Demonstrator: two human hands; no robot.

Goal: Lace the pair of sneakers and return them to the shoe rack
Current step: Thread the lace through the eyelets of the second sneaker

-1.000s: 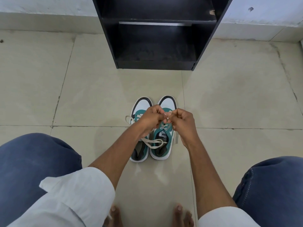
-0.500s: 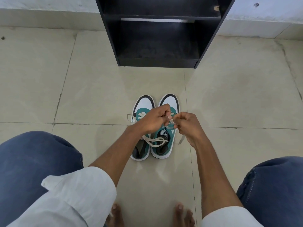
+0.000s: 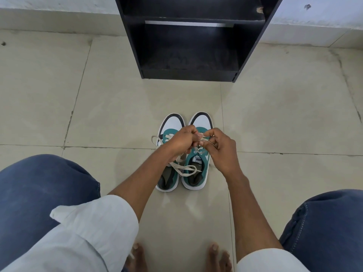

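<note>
Both hands — left hand (image 3: 181,141), right hand (image 3: 222,148) — pinching lace (image 3: 204,138), over right sneaker (image 3: 196,169)

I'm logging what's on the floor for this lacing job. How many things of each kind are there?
Sneakers: 2, left sneaker and right sneaker
Shoe racks: 1, black shoe rack
Hands at the lace: 2, left hand and right hand
Total: 5
</note>
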